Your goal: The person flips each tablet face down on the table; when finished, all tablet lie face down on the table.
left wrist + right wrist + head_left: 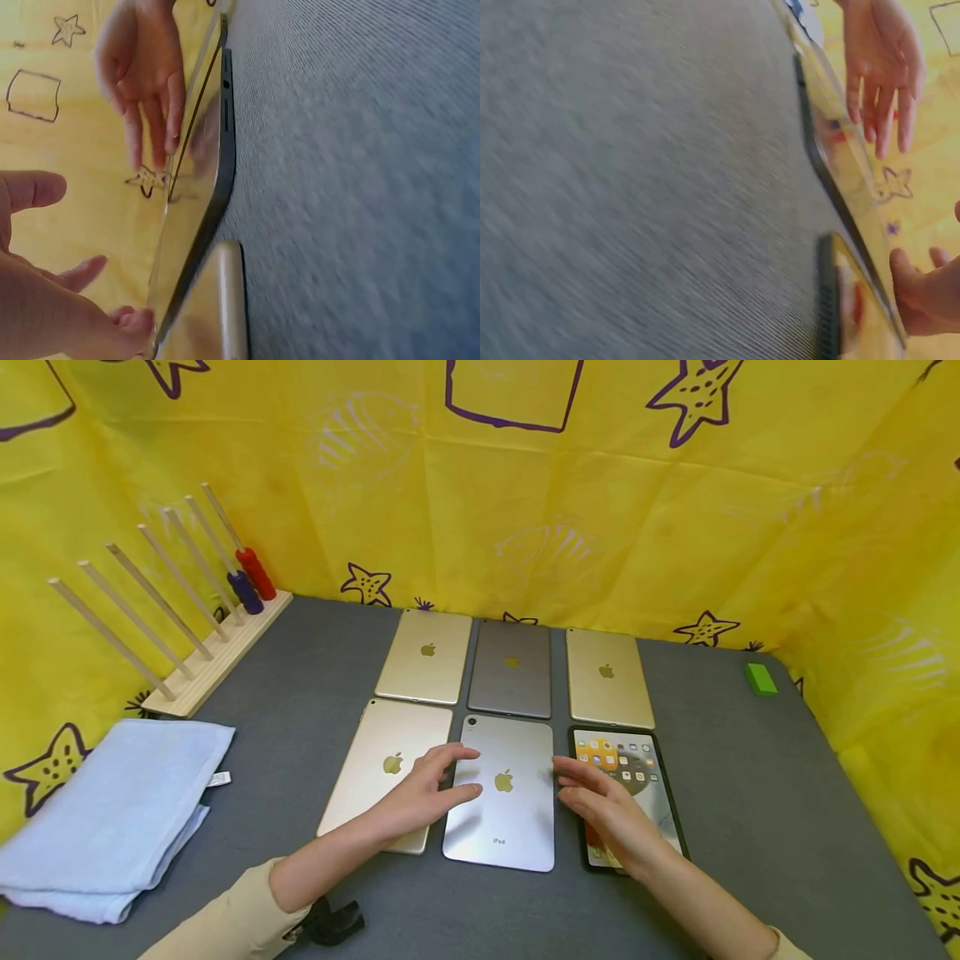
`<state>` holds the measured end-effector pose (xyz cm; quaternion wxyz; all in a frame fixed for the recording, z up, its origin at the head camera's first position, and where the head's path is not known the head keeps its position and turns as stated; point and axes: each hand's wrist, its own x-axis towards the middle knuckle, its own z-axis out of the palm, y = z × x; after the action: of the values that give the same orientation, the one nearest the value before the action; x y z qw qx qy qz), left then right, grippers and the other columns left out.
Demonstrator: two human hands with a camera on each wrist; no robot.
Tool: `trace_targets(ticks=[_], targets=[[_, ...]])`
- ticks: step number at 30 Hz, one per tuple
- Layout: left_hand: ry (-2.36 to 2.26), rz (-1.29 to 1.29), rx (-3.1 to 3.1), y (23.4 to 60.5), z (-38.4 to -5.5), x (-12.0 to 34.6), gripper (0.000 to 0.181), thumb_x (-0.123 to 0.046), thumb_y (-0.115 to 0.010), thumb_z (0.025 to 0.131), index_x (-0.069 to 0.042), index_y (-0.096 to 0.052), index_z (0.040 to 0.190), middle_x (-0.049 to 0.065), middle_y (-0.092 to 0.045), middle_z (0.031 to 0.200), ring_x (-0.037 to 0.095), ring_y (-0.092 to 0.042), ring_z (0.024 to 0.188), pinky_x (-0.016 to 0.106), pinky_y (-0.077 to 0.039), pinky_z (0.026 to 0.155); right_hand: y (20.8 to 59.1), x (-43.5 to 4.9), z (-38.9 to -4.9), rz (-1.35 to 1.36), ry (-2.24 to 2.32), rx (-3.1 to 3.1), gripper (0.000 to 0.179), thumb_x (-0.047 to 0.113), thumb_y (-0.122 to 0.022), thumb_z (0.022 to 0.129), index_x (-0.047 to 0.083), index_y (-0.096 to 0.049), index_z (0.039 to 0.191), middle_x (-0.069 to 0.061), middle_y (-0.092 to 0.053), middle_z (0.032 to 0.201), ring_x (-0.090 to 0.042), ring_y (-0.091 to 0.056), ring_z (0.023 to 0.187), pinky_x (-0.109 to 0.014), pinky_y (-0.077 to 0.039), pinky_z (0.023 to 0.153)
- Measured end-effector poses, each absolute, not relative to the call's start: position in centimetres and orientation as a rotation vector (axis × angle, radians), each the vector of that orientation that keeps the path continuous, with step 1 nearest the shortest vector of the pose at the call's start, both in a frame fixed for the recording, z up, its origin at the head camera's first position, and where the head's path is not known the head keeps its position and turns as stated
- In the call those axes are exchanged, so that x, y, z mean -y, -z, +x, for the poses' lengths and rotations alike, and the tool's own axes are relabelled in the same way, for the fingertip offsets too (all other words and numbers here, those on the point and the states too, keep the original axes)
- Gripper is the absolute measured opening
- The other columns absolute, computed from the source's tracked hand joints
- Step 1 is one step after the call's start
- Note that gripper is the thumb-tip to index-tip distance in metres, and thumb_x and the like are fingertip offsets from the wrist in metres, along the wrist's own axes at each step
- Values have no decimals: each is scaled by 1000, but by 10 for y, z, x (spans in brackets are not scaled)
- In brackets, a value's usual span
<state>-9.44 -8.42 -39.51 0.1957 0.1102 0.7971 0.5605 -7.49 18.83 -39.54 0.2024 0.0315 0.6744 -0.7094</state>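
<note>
A silver tablet [502, 831] lies back up in the middle of the front row, with a logo and a single camera lens. Over its left edge hovers my left hand [431, 785], thumb and fingers spread apart. My right hand [607, 814] is at its right edge, fingers loosely extended, overlapping a black-framed tablet [654, 802] whose screen is lit with app icons. Left of the silver one is a gold tablet [375, 739], back up, partly covered by my left forearm. In the left wrist view the right hand [146, 64] hangs palm visible, holding nothing.
Behind lie a gold tablet [420, 672], a dark grey tablet [510, 685] and another gold tablet [611, 693], all back up. A wooden peg stand [217, 660] with red and blue beads and a folded light-blue towel [112, 802] are left. A green block [761, 679] sits far right.
</note>
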Motion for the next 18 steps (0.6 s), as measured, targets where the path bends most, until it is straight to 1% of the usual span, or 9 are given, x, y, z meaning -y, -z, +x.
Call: trace_targets(ticks=[3,5,7,10,12,14,16,18], targets=[[-1592,355,-2209,395,-96,75,43,-27,-65,93,-13,-57,133,7,-46,141,33,-43,129,51,-38,103,389,-199,-80,56,1998,-1925,49,6,-49,99,-8,-36,144,-22,-35,148,-27,-43,128,-24,-44,99],[-1597,389,-2147,394,-98,66,42,-27,-64,94,-12,-57,133,7,-52,136,31,-48,126,50,-41,101,385,-208,-83,44,1984,-1965,48,11,-50,101,-8,-37,143,-22,-35,147,-25,-48,125,-25,-45,99],[-1604,417,-2079,393,-101,56,41,-25,-63,94,-10,-57,132,8,-56,133,26,-51,124,45,-43,99,381,-219,-86,48,1961,-2021,49,16,-52,101,-6,-39,143,-20,-38,146,-23,-52,122,-24,-46,97],[-1635,421,-1929,396,-104,39,42,-23,-62,95,-5,-56,132,11,-57,132,21,-55,117,37,-46,96,379,-237,-86,55,1952,-2093,50,20,-54,101,-6,-41,142,-14,-45,140,-20,-56,117,-24,-46,96],[-1670,378,-1814,398,-105,26,42,-20,-62,94,-2,-55,132,13,-56,133,19,-56,114,33,-47,94,379,-248,-85,56,1930,-2146,51,21,-54,101,-6,-41,142,-8,-48,138,-16,-57,117,-23,-46,96],[-1703,319,-1709,400,-106,14,43,-16,-62,94,1,-54,133,14,-54,135,18,-56,114,32,-48,95,381,-260,-83,69,1883,-2204,51,21,-54,101,-6,-40,142,-6,-50,136,-13,-55,116,-21,-44,96],[-1737,244,-1616,401,-106,2,45,-12,-61,93,3,-52,134,15,-53,137,18,-55,116,32,-46,98,383,-271,-79,92,1809,-2270,51,21,-53,102,-4,-39,144,-8,-47,139,-15,-50,118,-21,-41,96],[-1770,173,-1537,400,-106,-8,47,-10,-61,93,4,-49,136,16,-50,139,20,-54,120,34,-44,102,384,-281,-75,117,1738,-2318,53,21,-51,102,-4,-36,146,-14,-41,144,-21,-42,124,-29,-35,100]])
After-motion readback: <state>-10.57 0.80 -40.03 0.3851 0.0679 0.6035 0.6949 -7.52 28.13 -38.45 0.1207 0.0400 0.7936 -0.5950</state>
